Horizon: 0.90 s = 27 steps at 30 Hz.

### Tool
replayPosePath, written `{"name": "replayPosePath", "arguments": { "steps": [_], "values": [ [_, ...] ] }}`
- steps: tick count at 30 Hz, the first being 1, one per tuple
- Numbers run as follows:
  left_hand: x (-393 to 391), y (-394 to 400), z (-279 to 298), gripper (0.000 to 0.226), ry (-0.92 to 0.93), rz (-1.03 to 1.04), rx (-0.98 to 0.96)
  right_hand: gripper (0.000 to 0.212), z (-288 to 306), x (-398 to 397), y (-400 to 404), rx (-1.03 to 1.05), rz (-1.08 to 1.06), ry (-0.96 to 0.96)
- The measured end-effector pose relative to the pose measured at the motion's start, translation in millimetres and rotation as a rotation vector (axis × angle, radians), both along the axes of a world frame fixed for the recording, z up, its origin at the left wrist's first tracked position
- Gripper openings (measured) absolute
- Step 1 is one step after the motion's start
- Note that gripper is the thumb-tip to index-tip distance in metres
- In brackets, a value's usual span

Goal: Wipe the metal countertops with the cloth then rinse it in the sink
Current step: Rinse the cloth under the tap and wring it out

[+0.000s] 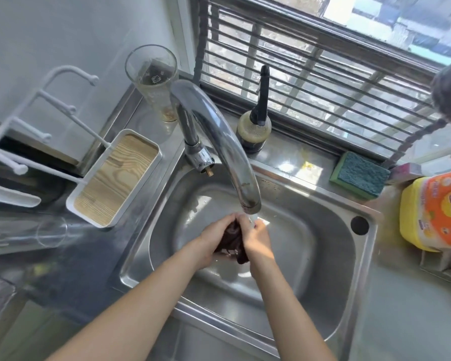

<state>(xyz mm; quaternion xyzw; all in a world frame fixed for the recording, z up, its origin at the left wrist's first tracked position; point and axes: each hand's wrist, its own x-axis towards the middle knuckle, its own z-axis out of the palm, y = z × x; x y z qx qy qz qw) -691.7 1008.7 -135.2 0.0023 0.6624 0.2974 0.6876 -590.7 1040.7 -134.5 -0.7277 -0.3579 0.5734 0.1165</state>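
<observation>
Both hands, left hand [211, 239] and right hand [258, 238], grip the dark cloth [232, 242] under the faucet [219, 142] stream; best knead and squeeze it low in the sink [323, 230].

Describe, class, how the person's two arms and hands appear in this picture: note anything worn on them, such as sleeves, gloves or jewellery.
Both forearms come up from the bottom edge, bare as far as the frame shows: no sleeves in view. The left hand and right hand wear no gloves. No watch, bracelet or ring shows on the visible parts, though the fingers are partly hidden.
</observation>
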Motion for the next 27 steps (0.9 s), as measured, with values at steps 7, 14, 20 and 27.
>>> {"name": "replayPosePath", "arguments": {
  "steps": [7, 14, 20, 27],
  "values": [
    [4.5, 5.7, -14.7, 0.035, 0.266, 0.263, 0.067, 0.037, 20.1, -5.4, -27.6, 0.292, -0.098, -0.166],
    [38.0, 1.2, 3.2, 0.038, 0.179, 0.108, 0.090, 0.041, 6.0, -3.5, 19.6, 0.020, -0.151, -0.157],
    [9.8, 23.8, 3.9, 0.033, 0.149, 0.308, 0.033, 0.036, 46.9, -28.4, -42.9, 0.288, -0.113, -0.057],
    [27.0, 19.8, 16.3, 0.033, 0.249, 0.036, 0.121, 0.042, 13.7, -11.0, 16.4, -0.022, -0.164, -0.112]
  ]
}}
